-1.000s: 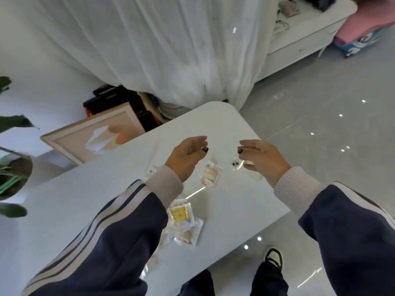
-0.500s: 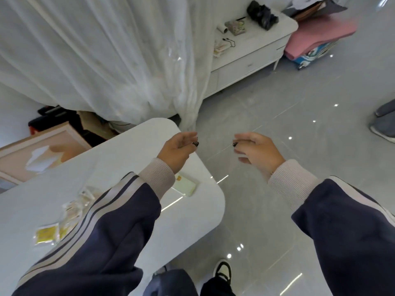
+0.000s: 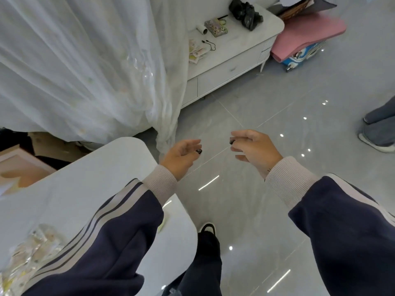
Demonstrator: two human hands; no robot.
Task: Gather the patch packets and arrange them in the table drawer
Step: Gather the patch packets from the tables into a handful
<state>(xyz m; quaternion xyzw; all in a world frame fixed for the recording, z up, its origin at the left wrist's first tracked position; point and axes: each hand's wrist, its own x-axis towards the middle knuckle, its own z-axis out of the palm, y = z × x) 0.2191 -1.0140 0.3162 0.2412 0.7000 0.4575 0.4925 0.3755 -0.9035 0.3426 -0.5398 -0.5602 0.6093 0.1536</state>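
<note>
Change: since the earlier frames the view has swung right, so the table [image 3: 70,189] now fills only the near left and both hands hang over bare floor [image 3: 267,116] rather than over the tabletop.
Packets: the patch packets [image 3: 32,251] lie in a loose, blurred heap at the near-left edge of the view, on the table, partly hidden by the left sleeve [image 3: 102,238].
Left hand: the left hand [image 3: 181,153] is past the table's right edge, fingers loosely curled, holding nothing.
Right hand: the right hand [image 3: 253,149] is further right over the floor, fingers also loosely bent around nothing.
Key relation: the packets lie left of and nearer than both hands, behind the left forearm; the left hand is the closer one.
Heap axis: too blurred to tell.
Drawer: no table drawer shows here.
Judgement: no packet is gathered yet; the next reach likely calls for turning back left.
</note>
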